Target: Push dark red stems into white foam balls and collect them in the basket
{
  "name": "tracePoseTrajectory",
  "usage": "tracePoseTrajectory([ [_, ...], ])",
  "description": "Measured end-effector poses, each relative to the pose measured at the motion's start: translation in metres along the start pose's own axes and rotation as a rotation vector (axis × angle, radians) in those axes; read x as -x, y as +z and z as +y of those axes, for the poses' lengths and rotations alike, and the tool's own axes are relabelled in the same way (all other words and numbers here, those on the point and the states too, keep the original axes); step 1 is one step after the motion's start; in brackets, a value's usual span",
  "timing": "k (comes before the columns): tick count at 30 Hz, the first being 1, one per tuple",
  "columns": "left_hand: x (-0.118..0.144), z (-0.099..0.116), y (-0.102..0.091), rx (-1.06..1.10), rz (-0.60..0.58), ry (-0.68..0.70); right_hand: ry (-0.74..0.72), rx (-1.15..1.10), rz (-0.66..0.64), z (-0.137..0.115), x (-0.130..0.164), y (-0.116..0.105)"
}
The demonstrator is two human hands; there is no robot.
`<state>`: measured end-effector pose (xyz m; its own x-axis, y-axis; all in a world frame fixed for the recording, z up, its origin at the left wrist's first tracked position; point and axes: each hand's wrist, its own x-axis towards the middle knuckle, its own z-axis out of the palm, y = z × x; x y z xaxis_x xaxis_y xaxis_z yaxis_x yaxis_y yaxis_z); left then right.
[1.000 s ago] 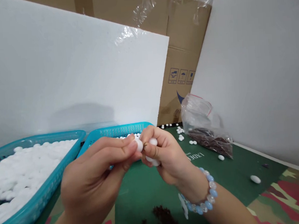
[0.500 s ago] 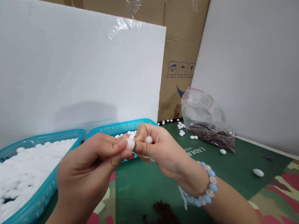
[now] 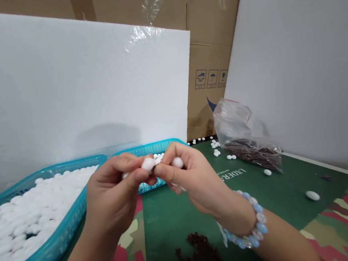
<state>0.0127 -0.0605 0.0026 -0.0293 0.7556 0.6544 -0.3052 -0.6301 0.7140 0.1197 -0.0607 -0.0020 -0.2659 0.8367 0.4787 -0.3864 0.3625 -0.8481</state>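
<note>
My left hand [image 3: 109,188] is closed, with thumb and fingers pinching a small white egg-shaped piece [image 3: 148,164]. Another white piece shows partly behind those fingers. My right hand [image 3: 192,169] is closed too. Its thumb and forefinger meet at the right end of the pinched piece, beside a tiny dark bit that is too small to name. Tucked in the curled right fingers is a second white egg-shaped piece [image 3: 177,162], and one more peeks out below. Both hands are held in front of the far blue basket [image 3: 151,148]. Below them lies a dark brown crumbly pile [image 3: 198,253].
A blue basket [image 3: 69,219] full of white egg-shaped pieces [image 3: 32,214] stands at left. On the green table covering [image 3: 277,215], a clear plastic bag [image 3: 247,141] with brown material lies at back right. Several loose white pieces are scattered nearby. A white board [image 3: 97,80] and cardboard [image 3: 211,35] stand behind.
The view has shifted a little, so most things sit slightly farther right. The white piece in my left fingers looks more tilted and uncovered. Both hands keep their grip.
</note>
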Motion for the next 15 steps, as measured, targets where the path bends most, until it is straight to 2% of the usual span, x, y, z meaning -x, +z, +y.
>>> tracePoseTrajectory([
  [6,-0.0020,-0.0026,0.0053,0.112,0.042,-0.114,-0.041,-0.003,0.003,0.0048,0.0015,0.0007],
  [9,-0.0021,-0.0010,0.0043,0.133,0.097,-0.157,-0.130,0.033,0.014,0.0070,0.0023,0.0012],
  [15,0.0002,-0.0012,0.0023,-0.022,0.177,-0.247,-0.331,0.238,0.089,0.0103,0.0048,0.0010],
])
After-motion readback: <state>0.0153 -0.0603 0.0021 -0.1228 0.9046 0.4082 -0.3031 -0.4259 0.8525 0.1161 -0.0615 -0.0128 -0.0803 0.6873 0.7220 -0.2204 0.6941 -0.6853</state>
